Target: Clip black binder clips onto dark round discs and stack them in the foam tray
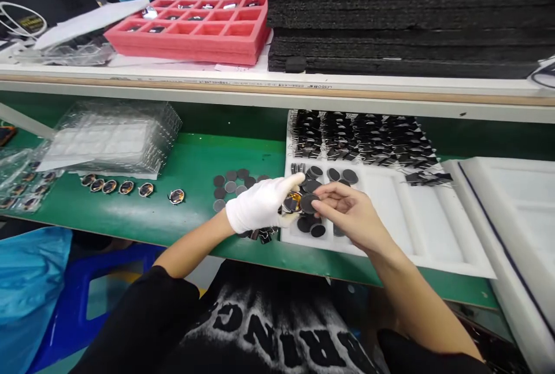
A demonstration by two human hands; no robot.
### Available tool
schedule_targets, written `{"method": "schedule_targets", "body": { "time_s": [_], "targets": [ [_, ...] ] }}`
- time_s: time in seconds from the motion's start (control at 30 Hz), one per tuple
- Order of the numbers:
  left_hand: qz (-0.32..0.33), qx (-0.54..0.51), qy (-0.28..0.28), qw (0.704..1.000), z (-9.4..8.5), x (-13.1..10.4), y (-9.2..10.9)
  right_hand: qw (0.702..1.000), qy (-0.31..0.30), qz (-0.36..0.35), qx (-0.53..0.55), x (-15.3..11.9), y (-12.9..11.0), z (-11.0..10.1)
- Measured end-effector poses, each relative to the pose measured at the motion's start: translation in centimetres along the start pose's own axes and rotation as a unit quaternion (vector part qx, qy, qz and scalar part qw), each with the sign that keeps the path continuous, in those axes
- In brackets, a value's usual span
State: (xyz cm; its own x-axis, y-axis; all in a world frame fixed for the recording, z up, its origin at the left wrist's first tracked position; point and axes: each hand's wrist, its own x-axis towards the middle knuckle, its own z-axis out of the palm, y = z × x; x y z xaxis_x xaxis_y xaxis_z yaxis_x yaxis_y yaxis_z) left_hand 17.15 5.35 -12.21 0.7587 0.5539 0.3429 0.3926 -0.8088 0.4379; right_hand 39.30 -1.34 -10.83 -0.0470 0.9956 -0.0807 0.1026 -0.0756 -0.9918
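My left hand (262, 203), in a white glove, grips a round watch-like part (292, 202) with a metal rim and an orange-and-black inside. Bare and pinched, my right hand (347, 212) holds a dark round disc (309, 203) by its edge, right beside that part. Below and behind the hands, more black discs (318, 230) lie on a white foam tray (390, 212). Grey and black discs (230, 187) are spread on the green table left of my gloved hand. Black binder clips (264, 235) show partly under my left wrist.
Rows of black binder clips (364, 137) fill the tray's far end. Several round parts (126, 187) line the green table (195, 154) at left, before stacked clear plastic trays (117, 131). A shelf (243, 88) above carries pink foam (186, 44) and black foam sheets (407, 21). People sit beyond.
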Motion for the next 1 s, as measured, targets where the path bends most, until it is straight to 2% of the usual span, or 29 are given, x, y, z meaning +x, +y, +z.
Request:
{"method": "schedule_targets", "body": {
  "time_s": [0.1, 0.17, 0.27, 0.37, 0.43, 0.47, 0.57, 0.6, 0.63, 0.7, 0.77, 0.83, 0.93, 1.0],
  "targets": [
    [0.016, -0.005, 0.012, 1.000, -0.1, 0.2, 0.2, 0.997, 0.012, -0.050, -0.055, 0.0, -0.3, 0.6],
    [0.027, -0.002, 0.020, 0.999, 0.0, 0.2, 0.4, 0.994, 0.003, -0.055, -0.090, 0.1, -0.4, 0.9],
    [0.033, -0.008, 0.014, 0.999, 0.5, 0.2, 0.8, 0.994, -0.012, -0.032, -0.107, 0.7, -0.2, 1.2],
    [0.042, 0.001, -0.019, 0.999, 0.3, 0.1, 0.6, 0.996, -0.072, 0.024, -0.056, 1.6, 0.2, 1.1],
    [0.042, 0.033, -0.033, 0.998, -1.0, -0.4, -0.4, 0.994, -0.091, 0.057, 0.000, 2.0, 0.6, 0.6],
    [0.027, 0.054, -0.023, 0.998, -2.0, -0.8, -1.2, 0.994, -0.081, 0.070, 0.031, 2.2, 0.9, 0.2],
    [-0.096, 0.143, 0.053, 0.984, -5.2, -2.4, -4.1, 0.986, -0.022, 0.104, 0.127, 2.6, 1.9, -0.9],
    [-0.144, 0.178, 0.057, 0.972, -6.0, -2.8, -4.9, 0.982, -0.007, 0.110, 0.153, 2.7, 2.1, -1.1],
    [-0.180, 0.207, 0.035, 0.961, -6.5, -3.2, -5.6, 0.979, 0.005, 0.113, 0.173, 2.9, 2.4, -1.1],
    [-0.207, 0.235, -0.060, 0.948, -6.3, -3.8, -6.3, 0.973, 0.011, 0.117, 0.198, 3.2, 2.5, -0.9],
    [-0.209, 0.220, -0.151, 0.941, -5.0, -3.9, -6.5, 0.968, -0.001, 0.130, 0.214, 3.4, 2.4, -0.2],
    [-0.219, 0.195, -0.214, 0.932, -3.5, -4.0, -6.5, 0.962, -0.016, 0.147, 0.231, 3.6, 2.2, 0.4],
    [-0.240, 0.154, -0.261, 0.922, -2.3, -4.1, -6.6, 0.955, -0.035, 0.161, 0.245, 3.7, 2.0, 0.8],
    [-0.248, 0.107, -0.237, 0.933, -2.8, -4.2, -6.6, 0.956, -0.047, 0.163, 0.239, 3.7, 2.0, 0.9]
  ]
}}
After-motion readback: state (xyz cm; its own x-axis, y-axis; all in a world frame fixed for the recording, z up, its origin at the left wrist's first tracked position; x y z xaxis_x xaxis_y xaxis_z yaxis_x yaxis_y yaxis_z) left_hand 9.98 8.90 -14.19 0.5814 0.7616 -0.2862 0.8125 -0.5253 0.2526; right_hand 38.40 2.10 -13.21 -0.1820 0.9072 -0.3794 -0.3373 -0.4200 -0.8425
